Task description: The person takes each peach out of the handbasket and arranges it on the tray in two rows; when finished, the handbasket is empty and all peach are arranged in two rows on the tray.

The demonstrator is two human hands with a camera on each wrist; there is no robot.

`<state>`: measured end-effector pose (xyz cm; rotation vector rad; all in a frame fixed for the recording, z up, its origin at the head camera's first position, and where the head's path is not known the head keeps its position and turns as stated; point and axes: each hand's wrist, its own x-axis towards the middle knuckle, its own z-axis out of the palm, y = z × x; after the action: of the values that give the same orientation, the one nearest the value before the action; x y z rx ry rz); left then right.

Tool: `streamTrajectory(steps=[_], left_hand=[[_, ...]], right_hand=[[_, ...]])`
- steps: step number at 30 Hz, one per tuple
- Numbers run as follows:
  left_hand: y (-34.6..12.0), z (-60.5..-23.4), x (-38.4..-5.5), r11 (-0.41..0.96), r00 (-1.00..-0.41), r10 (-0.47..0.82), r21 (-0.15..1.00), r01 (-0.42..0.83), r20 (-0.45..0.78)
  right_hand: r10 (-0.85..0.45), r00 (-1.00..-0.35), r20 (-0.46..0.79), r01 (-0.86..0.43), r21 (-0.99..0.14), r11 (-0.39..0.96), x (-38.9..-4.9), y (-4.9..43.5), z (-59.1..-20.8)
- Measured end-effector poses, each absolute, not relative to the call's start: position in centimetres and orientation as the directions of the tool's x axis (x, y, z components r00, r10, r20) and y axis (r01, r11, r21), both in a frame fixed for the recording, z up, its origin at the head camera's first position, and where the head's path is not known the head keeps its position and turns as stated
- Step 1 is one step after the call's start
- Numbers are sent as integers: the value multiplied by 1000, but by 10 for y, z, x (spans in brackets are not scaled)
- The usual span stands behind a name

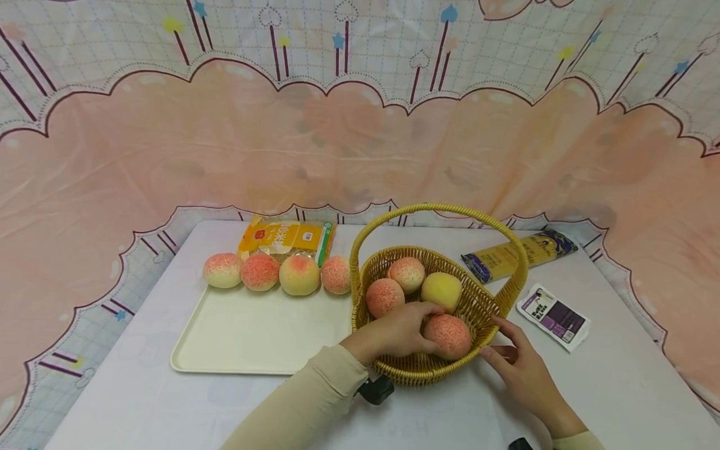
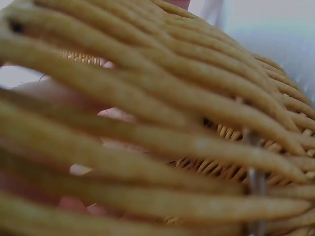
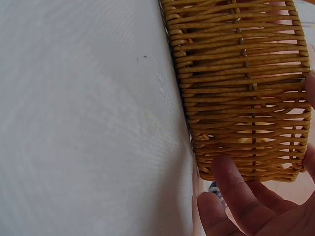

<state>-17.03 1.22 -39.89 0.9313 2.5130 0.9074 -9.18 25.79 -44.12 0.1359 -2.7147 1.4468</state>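
A yellow wicker basket [image 1: 424,378] with a tall hoop handle stands on the table. Inside it my left hand [image 1: 396,331] holds a reddish peach [image 1: 448,337] near the front rim, thumb and fingers against its left side. Behind that hand lie a speckled peach [image 1: 385,297], a pinkish peach [image 1: 406,275] and a yellow peach [image 1: 441,292]. My right hand [image 1: 523,369] holds the basket's right rim by the handle's foot; in the right wrist view its fingers [image 3: 236,191] lie along the woven side. Wicker strands fill the left wrist view and mostly hide the left hand.
Left of the basket is a cream tray [image 1: 253,337], with several peaches [image 1: 299,275] lined up along its far edge. An orange food packet [image 1: 287,237] lies behind them. On the right are a long yellow-and-blue packet [image 1: 514,255] and a small purple-and-white packet [image 1: 554,317].
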Motion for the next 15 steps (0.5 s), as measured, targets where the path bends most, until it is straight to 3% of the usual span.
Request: streamTrajectory(steps=[7,15], left_hand=[[14,-402,-171,582,-726,686,639,503,-53],[17,-402,-171,608,-759,646,656,447,-81]], right_hand=[[-52,-994,100,-112,-825,554,-92,258,-440],[-54,-993,105,-117,-824,555,-92,258,-441]])
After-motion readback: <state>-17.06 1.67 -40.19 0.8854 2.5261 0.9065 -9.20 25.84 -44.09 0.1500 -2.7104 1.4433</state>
